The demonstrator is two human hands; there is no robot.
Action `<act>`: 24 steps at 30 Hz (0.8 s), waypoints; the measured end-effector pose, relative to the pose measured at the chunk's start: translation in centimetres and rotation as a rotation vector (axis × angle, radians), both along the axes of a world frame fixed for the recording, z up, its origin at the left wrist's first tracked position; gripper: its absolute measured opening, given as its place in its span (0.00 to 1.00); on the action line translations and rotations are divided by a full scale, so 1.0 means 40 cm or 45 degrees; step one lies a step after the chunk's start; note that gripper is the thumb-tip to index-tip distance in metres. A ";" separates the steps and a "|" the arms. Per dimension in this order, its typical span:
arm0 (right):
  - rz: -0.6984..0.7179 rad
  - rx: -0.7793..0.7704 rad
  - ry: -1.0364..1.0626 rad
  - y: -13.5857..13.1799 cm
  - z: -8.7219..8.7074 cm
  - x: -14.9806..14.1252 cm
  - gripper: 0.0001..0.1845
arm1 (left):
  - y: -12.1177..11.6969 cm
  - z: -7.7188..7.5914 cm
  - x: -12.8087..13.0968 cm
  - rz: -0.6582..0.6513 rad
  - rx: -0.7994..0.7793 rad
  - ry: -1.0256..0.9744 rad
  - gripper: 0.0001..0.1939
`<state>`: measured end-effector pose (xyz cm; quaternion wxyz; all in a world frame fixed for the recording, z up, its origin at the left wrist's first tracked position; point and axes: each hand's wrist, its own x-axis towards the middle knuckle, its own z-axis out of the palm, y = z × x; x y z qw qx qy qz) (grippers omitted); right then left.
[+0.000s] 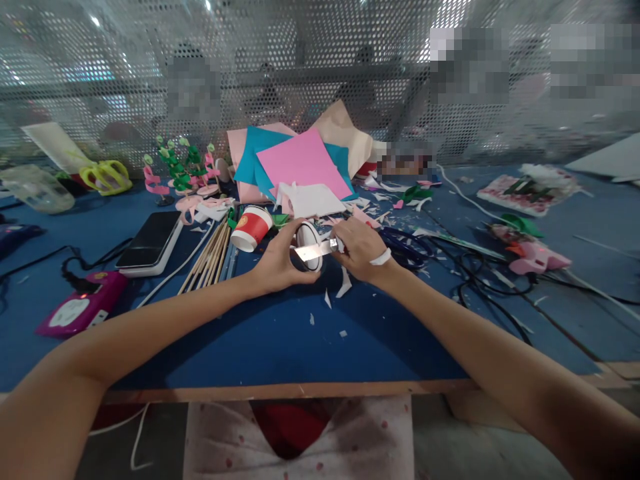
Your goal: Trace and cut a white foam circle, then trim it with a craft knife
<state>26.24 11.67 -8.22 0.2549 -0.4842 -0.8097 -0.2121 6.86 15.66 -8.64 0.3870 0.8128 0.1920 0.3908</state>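
Observation:
My left hand (277, 260) is curled around a small white cup-like piece (309, 235) with a dark ring at its round edge. In my right hand (357, 248) is a utility knife; its shiny flat blade (311, 252) lies across the front of the white piece. The knife's handle is mostly hidden by my fingers. A white strip (381, 257) sits on my right wrist. Just left of my left hand a red and white paper cup (251, 228) leans on its side. White paper scraps (344, 283) lie on the blue table (300, 353) below my hands.
Wooden sticks (206, 260) lie left of my forearm, near a black-and-white device (153, 243) and a purple power strip (83, 303). Pink paper (305, 163) and other sheets are piled behind. Dark cables (480, 273) and a pink glue gun (540, 259) are at right.

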 end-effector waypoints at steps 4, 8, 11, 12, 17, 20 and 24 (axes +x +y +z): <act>-0.021 -0.023 0.031 -0.001 -0.003 -0.004 0.12 | 0.001 -0.002 0.000 0.022 0.066 0.024 0.40; -0.028 -0.026 0.065 -0.008 -0.002 -0.013 0.10 | 0.007 -0.007 0.002 0.005 0.192 0.115 0.41; -0.050 -0.004 0.089 -0.009 -0.002 -0.018 0.07 | 0.007 -0.009 0.004 -0.001 0.207 0.146 0.42; -0.057 0.007 0.108 -0.007 -0.004 -0.018 0.07 | 0.006 -0.010 0.004 0.009 0.192 0.140 0.41; -0.126 0.095 0.292 0.008 -0.016 0.002 0.03 | 0.008 -0.013 0.006 0.137 0.133 0.107 0.41; -0.095 0.121 0.288 0.010 -0.013 0.018 0.04 | 0.010 -0.010 0.005 0.196 0.128 0.092 0.41; 0.038 0.065 0.143 0.008 -0.001 0.024 0.06 | 0.009 -0.005 0.004 0.211 0.110 0.104 0.42</act>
